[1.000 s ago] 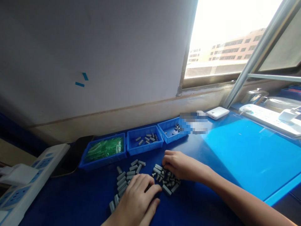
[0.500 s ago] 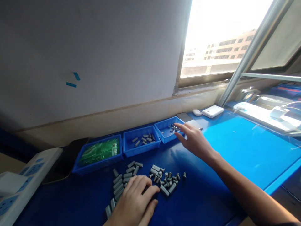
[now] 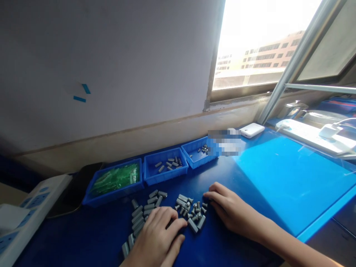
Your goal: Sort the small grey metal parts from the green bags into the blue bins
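My left hand (image 3: 157, 235) lies on the blue table with its fingers bent and thumb apart, nothing visible in its grip. It partly covers a group of grey hex standoffs (image 3: 137, 218). To its right is a small heap of screws (image 3: 198, 215), with a few standoffs (image 3: 193, 225) beside them. My right hand (image 3: 232, 207) is low over the table just right of this heap, fingers drawn together; what is under its fingertips is hidden. Behind the hands stand a blue bin of smaller metal pieces (image 3: 169, 163) and a blue bin of small screws (image 3: 204, 149).
A blue bin (image 3: 141, 174) of green packets stands at the left, near a dark phone-like slab (image 3: 75, 189) and a white power strip (image 3: 33, 211). A white power bank (image 3: 252, 130) lies by the window. On the right are a bright blue sheet (image 3: 300, 181) and another power strip (image 3: 311, 136).
My right hand has come from above the far screw bin down and nearer, to the right edge of the screw heap. My left hand has stayed nearly in place. The view has shifted slightly.
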Demonstrator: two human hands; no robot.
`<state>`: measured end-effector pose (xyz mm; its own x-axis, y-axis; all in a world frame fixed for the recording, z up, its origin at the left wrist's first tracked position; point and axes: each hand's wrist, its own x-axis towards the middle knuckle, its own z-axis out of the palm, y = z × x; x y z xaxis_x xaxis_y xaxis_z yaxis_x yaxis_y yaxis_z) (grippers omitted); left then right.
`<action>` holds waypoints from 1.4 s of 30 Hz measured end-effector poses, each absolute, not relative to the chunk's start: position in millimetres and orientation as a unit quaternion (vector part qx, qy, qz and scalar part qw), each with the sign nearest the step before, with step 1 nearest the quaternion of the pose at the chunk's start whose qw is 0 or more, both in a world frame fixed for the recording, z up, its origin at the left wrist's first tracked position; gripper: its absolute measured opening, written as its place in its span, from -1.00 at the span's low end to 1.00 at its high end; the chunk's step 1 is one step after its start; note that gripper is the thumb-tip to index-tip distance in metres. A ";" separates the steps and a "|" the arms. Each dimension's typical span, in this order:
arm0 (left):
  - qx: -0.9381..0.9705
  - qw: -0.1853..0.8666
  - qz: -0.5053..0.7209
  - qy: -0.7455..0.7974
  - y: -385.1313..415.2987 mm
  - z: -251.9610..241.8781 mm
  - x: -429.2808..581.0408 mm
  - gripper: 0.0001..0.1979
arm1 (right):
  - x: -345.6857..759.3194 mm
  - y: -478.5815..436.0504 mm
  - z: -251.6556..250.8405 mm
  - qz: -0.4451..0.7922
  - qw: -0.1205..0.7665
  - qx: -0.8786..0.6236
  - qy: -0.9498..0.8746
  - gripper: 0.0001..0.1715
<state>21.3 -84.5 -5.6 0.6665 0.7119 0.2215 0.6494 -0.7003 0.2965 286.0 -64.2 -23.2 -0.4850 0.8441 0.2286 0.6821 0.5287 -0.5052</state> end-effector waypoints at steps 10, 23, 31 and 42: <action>0.895 0.113 0.182 0.391 -88.5 -7.0 22.1 -0.76 | 296.4 -45.9 -14.6 0.165 0.229 -0.471 -0.836 -0.73; 0.903 0.073 0.184 0.382 -83.8 -15.7 19.4 -0.74 | 249.7 -28.3 -20.0 0.081 0.193 -0.313 -0.926 -0.64; 0.906 0.090 0.193 0.366 -82.2 -15.4 17.5 -0.75 | 273.2 -29.1 36.0 -0.123 0.473 -0.229 -0.842 -0.69; 0.909 0.117 0.159 0.367 -84.1 -7.3 18.2 -0.72 | 267.9 -5.1 20.6 0.048 0.141 -0.341 -0.928 -0.67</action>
